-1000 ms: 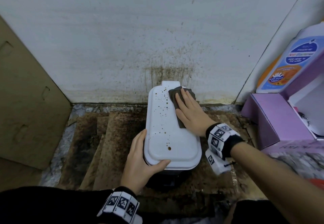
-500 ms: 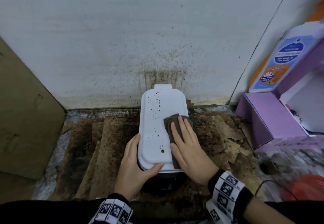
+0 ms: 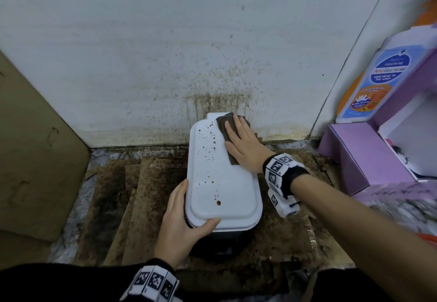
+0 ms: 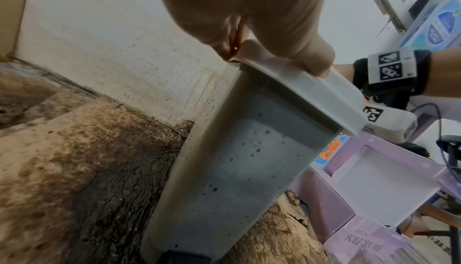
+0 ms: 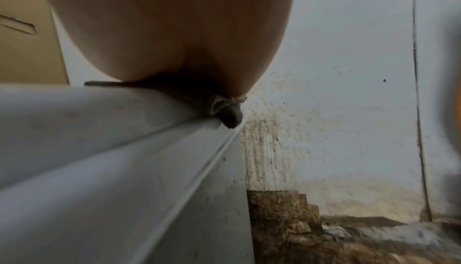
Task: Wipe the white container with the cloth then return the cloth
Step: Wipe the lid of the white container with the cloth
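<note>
The white container (image 3: 220, 183) stands against the stained wall, its lid dotted with brown spots along the left side. A dark grey-brown cloth (image 3: 224, 126) lies on the far right part of the lid. My right hand (image 3: 241, 143) lies flat on the cloth with straight fingers, pressing it down. My left hand (image 3: 182, 221) grips the lid's near left corner, thumb on top and fingers down the side. In the left wrist view the container's spotted grey side (image 4: 239, 169) shows under my left hand (image 4: 262, 31). In the right wrist view the cloth (image 5: 224, 114) bunches at the lid's edge (image 5: 149, 130).
Stained brown cardboard sheets (image 3: 132, 207) cover the floor around the container. A cardboard panel (image 3: 35, 160) leans at the left. At the right stand purple boxes (image 3: 369, 155) and a white bottle with a blue and orange label (image 3: 378, 84).
My right hand slid the cloth toward me to the lid's near half, then pushed it back to the far right end. My left hand kept its hold on the near corner.
</note>
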